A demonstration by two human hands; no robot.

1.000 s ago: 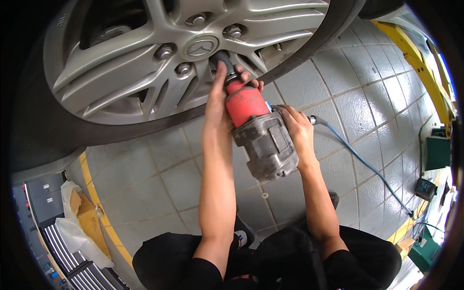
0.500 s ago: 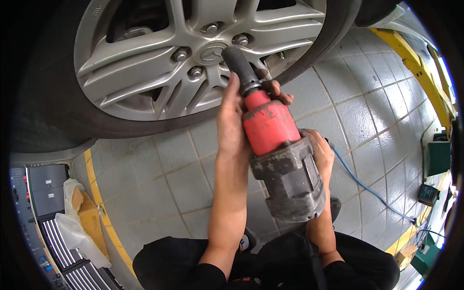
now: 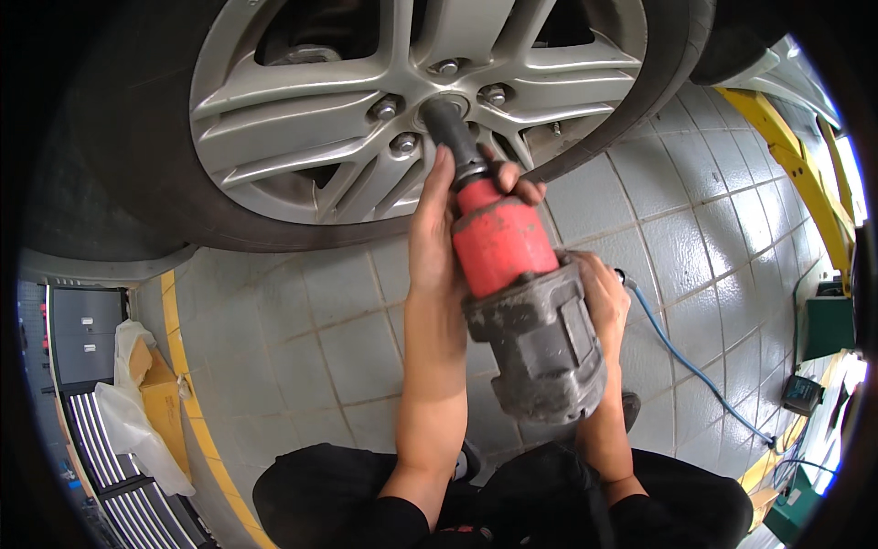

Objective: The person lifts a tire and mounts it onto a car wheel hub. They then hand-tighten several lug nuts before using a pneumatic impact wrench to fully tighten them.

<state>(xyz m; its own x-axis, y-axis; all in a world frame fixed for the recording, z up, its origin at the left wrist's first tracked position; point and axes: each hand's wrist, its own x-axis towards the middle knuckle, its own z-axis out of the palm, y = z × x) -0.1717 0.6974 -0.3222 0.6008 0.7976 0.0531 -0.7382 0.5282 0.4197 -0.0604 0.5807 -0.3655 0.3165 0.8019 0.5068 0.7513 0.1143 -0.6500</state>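
Observation:
A red and dark grey impact wrench (image 3: pixel 508 242) is held in both hands, tilted with its black socket (image 3: pixel 450 133) toward the wheel. My left hand (image 3: pixel 434 224) wraps round its red front part from below, thumb along the socket and fingertips showing on the far side. At its right side my right hand (image 3: pixel 599 297) is closed round the grip, which the body mostly hides. The socket tip overlaps the centre of the silver alloy wheel (image 3: pixel 302 114); whether it touches I cannot tell. Several lug nuts (image 3: pixel 404 144) surround the hub; the wrench may hide another.
The black tyre (image 3: pixel 137 174) fills the upper left. A blue air hose (image 3: pixel 686 357) runs from near my right hand across grey floor tiles (image 3: pixel 320 339). Tool drawers (image 3: pixel 87 334) and a cardboard box (image 3: pixel 165 412) stand left, a yellow lift arm (image 3: pixel 796 156) right.
The wheel appears farther right and slightly lower in view. Relative to it, the wrench has shifted left, so the socket tip now covers the hub centre. Both hands keep their hold.

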